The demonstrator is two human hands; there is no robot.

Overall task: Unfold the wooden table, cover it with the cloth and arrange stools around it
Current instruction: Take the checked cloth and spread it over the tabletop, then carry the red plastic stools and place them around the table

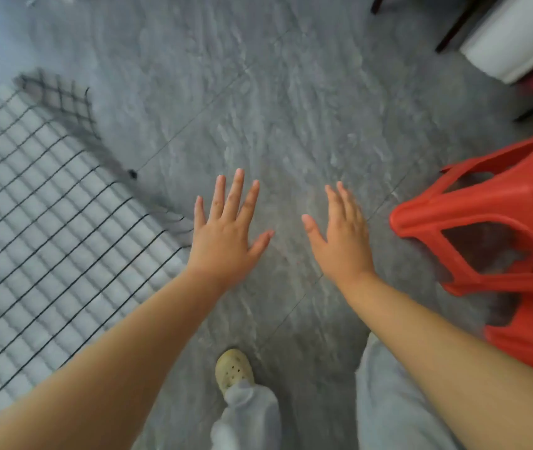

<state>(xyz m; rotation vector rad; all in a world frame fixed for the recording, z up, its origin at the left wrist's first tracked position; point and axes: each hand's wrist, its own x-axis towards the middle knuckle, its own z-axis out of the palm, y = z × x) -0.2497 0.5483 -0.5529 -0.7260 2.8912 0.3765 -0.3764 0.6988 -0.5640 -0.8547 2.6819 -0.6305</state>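
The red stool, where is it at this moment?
In the head view the red stool is at the right edge, on the grey floor, just right of the open right hand.

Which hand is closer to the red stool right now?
Right. The right hand hovers just beside the red stool; the left hand is farther off, by the checked cloth.

Grey marbled floor [258, 92] fills most of view, thin tile seams crossing it. Cream perforated shoe [233, 371] on floor at bottom centre, pale grey trouser leg [249, 414] directly below it; second trouser leg [388, 401] to right of shoe. White box-like object [515, 40] far from shoe, at top right corner, dark wooden legs [453, 30] beside it. Reddish item under white object, too blurred to identify.
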